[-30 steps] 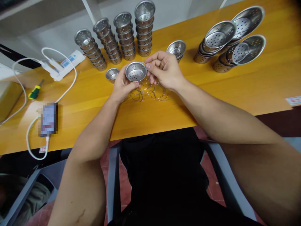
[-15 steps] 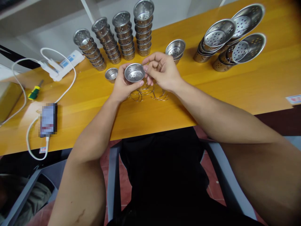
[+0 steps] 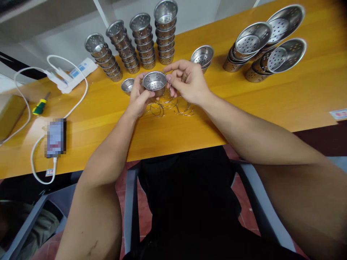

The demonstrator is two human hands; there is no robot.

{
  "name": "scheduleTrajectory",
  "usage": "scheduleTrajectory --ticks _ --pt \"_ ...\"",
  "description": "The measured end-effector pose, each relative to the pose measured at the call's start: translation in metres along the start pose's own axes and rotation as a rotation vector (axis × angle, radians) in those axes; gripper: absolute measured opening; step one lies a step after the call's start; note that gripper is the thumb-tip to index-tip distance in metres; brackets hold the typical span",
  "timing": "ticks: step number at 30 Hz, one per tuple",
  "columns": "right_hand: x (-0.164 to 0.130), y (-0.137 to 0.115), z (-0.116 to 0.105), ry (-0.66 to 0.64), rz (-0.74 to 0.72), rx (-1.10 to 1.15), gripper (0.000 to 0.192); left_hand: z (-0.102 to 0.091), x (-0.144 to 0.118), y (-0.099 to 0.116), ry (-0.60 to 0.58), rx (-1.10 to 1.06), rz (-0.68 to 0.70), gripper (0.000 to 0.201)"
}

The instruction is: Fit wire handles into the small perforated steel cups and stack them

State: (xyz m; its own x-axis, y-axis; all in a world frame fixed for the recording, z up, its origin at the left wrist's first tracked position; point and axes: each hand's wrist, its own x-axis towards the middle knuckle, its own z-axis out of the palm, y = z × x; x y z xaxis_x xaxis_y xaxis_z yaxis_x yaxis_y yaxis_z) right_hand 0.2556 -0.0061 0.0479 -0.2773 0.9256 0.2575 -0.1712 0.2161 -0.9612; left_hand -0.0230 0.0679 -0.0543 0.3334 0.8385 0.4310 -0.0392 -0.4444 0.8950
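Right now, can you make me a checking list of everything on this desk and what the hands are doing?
Surface: yellow wooden table, shiny.
Job's things: small holed metal cup held above the table; wire rings piled under the hands.
Hands: left hand grips the cup; right hand pinches at the cup's rim, whether it holds a ring cannot be told.
Clutter: four stacks of cups, single cup, small bowl, big strainer bowls, screwdriver, phone.
Cables: white cable plugged into the phone; power strip.
Surroundings: grey chair, red floor tiles.
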Motion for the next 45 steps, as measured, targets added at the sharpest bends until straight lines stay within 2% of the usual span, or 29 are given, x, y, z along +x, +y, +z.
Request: scheduleTrajectory --ticks 3,8,14,17,21,24,30,34,37,41,45 --pt "-0.003 -0.003 0.004 -0.011 0.036 0.039 0.061 -0.001 0.001 0.001 -0.017 0.014 0.024 0.112" --pt "-0.005 -0.003 0.006 0.006 0.089 0.036 0.07 0.001 0.002 -0.005 -0.047 0.117 0.161 0.123" --pt "0.011 0.007 -0.01 0.101 -0.124 -0.009 0.072 -0.001 0.004 -0.012 -0.016 0.134 0.169 0.121" --pt "0.017 0.005 -0.017 0.136 -0.14 -0.026 0.07 0.0 0.003 -0.01 -0.018 0.104 0.147 0.125" --pt "0.017 0.004 -0.02 0.058 -0.127 -0.019 0.072 0.003 0.003 -0.003 -0.022 0.11 0.104 0.128" --pt "0.018 0.007 -0.022 0.008 -0.129 -0.038 0.068 0.003 0.003 -0.003 -0.045 0.101 0.132 0.126" --pt "0.02 0.015 -0.025 -0.084 -0.081 -0.176 0.055 0.001 0.002 -0.002 -0.093 0.175 0.27 0.118" --pt "0.02 0.021 -0.025 -0.113 -0.102 -0.292 0.056 0.006 -0.001 0.008 -0.109 0.23 0.282 0.112" --pt "0.019 0.022 -0.028 -0.083 -0.167 -0.428 0.06 0.01 -0.003 0.014 -0.104 0.241 0.289 0.11" --pt "0.016 0.017 -0.032 -0.05 -0.26 -0.649 0.055 0.012 -0.003 0.017 -0.103 0.248 0.28 0.106" --pt "0.014 0.016 -0.033 -0.086 -0.278 -0.691 0.054 0.012 -0.005 0.02 -0.121 0.271 0.241 0.108"
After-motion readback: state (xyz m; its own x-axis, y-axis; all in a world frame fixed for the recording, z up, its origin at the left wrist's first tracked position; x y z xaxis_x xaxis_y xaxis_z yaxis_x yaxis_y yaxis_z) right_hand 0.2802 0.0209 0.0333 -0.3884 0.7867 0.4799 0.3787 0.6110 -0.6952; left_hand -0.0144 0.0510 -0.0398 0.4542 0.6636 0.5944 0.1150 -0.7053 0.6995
